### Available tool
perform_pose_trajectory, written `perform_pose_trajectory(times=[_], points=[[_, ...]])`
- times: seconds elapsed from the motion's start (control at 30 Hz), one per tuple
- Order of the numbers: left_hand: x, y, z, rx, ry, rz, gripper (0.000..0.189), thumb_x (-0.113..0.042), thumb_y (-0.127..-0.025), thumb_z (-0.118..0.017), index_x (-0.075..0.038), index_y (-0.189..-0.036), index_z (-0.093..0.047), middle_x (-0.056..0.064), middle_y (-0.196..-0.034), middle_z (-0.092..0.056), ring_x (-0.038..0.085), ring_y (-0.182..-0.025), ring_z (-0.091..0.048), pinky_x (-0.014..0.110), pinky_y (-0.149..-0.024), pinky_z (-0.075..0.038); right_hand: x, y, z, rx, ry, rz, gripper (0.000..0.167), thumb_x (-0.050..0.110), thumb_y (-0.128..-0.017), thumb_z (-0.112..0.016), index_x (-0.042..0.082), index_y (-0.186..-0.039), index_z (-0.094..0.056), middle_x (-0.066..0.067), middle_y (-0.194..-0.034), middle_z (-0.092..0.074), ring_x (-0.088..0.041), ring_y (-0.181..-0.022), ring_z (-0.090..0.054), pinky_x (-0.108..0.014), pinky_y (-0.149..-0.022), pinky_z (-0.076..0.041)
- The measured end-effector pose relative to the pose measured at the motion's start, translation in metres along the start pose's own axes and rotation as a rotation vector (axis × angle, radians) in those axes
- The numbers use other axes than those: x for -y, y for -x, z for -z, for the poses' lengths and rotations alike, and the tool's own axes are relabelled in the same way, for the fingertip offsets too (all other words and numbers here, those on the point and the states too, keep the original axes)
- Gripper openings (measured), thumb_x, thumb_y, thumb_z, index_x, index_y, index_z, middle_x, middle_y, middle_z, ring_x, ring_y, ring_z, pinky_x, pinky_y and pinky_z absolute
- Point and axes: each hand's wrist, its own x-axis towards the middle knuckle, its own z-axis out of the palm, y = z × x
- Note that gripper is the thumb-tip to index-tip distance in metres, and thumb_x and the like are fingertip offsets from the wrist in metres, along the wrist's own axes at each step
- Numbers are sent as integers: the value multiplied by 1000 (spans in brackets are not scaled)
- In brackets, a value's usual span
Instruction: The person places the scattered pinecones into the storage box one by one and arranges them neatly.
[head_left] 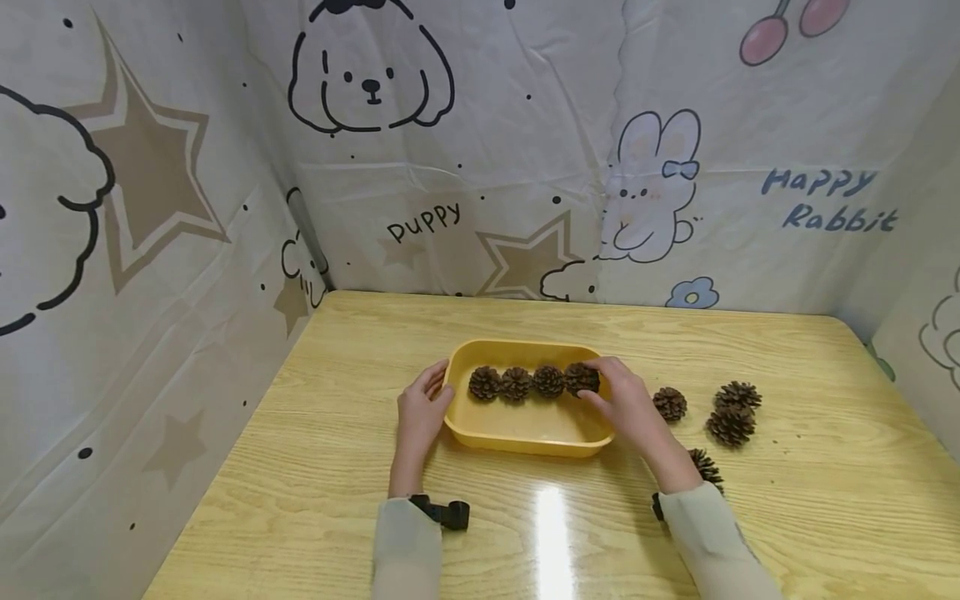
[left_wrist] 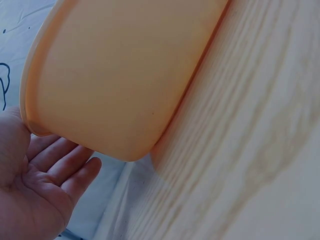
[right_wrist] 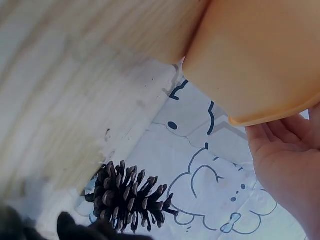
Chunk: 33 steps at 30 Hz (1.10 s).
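Note:
A yellow plastic bin [head_left: 532, 445] with rounded corners sits on the table. Several brown pine cones stand in a row along its inside, the leftmost pine cone [head_left: 484, 383] near the left end. My left hand [head_left: 422, 408] holds the bin's left rim, thumb over the edge and fingers against the outer wall [left_wrist: 120, 75]. Over the right rim reaches my right hand [head_left: 626, 400], its thumb and fingers around the rightmost pine cone [head_left: 581, 380]. In the right wrist view the bin wall hides the fingertips of that hand [right_wrist: 287, 165].
Right of the bin lies a loose pine cone [head_left: 670, 405], with two touching pine cones [head_left: 731, 425] farther right. Another pine cone [head_left: 705, 468] is partly hidden behind the right forearm. Printed cloth [head_left: 465, 167] hangs behind the wooden table [head_left: 300, 467].

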Motion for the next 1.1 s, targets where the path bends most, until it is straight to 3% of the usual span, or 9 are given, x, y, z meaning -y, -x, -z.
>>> perform_pose_trajectory(times=[0.87, 1.1], points=[[0, 0, -1, -6, -14, -23, 43, 0, -90, -60, -4, -133, -60, 19, -134, -62, 31, -126, -59, 34, -109, -51, 2, -10, -1, 77, 51, -14, 47, 13, -88, -71, -7, -127, -56, -25, -124, -62, -40, -110, -62, -52, -96, -57], [-2, 2, 0, 2, -7, -4, 42, -3, -91, -60, -6, -133, -61, 17, -134, -62, 28, -127, -59, 32, -110, -50, 5, -13, 0, 79, 76, -24, 44, 10, -87, -72, -8, -125, -58, -26, -122, -63, -41, -109, -63, -52, -95, -58]])
